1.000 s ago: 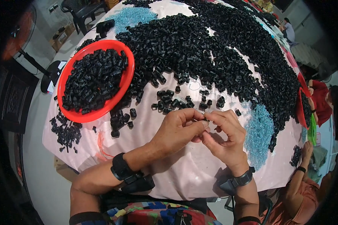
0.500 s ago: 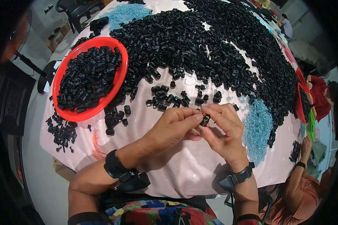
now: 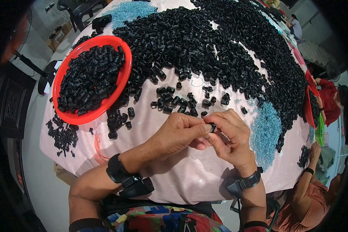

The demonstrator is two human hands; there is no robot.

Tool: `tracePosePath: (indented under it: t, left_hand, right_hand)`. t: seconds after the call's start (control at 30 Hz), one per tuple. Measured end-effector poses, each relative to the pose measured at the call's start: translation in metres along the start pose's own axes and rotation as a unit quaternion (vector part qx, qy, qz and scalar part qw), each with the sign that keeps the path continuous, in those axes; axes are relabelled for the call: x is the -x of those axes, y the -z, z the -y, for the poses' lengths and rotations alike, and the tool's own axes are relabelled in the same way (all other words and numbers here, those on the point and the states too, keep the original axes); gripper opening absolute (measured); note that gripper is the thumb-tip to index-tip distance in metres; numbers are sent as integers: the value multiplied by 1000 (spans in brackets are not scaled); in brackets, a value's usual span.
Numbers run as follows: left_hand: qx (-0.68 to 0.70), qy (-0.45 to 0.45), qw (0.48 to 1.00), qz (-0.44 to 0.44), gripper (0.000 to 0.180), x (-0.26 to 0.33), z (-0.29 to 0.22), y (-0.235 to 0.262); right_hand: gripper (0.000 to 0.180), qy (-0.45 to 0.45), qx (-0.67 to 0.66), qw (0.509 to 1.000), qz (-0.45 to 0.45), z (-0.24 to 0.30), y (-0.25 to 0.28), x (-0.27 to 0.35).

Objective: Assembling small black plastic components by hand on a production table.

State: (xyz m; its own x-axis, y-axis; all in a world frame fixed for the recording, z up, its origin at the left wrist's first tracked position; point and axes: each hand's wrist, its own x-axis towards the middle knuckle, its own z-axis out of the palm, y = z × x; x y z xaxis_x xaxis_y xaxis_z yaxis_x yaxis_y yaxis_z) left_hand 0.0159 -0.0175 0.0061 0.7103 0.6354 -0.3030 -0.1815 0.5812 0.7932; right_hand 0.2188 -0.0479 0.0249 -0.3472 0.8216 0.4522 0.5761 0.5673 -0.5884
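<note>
A small black plastic part is pinched between my two hands above the pink table cover. My left hand grips it from the left, thumb on top and fingers curled beneath. Thumb and forefinger of my right hand close on its other side. Most of the part is covered by the fingertips, so its exact kind cannot be made out. Just beyond the hands lies a loose group of black cylindrical plastic parts.
A red basin heaped with black parts stands at left, near small black stem-like pieces. A huge pile of black parts covers the far table. Clear bluish beads lie at right, beside co-workers. Pink strands lie at front left.
The black part has turned between my fingertips and shows less than before. Both hands stay in nearly the same place, with the fingers closed further over it.
</note>
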Motion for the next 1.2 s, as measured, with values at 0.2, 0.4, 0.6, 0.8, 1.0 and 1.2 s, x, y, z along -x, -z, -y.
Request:
tracePosePath:
  t: [0.2, 0.4, 0.6, 0.8, 1.0, 1.2]
  left_hand:
    - [78, 0, 997, 5, 31, 5, -8, -12]
    - [96, 17, 995, 23, 30, 3, -8, -7]
    - [75, -2, 997, -4, 25, 2, -8, -5]
    - [-13, -13, 1000, -24, 24, -1, -4, -2]
    - [61, -23, 997, -47, 26, 1, -8, -3]
    - [3, -14, 1000, -26, 26, 8, -13, -8]
  right_hand:
    - [41, 46, 54, 997, -16, 0, 5, -3]
    - [48, 43, 33, 998, -38, -1, 2, -2]
    - [52, 33, 50, 997, -48, -2, 4, 0]
    - [51, 29, 48, 998, -34, -4, 2, 1]
    - [42, 21, 29, 998, -52, -4, 3, 1]
    - [40, 45, 36, 997, -44, -2, 6, 1]
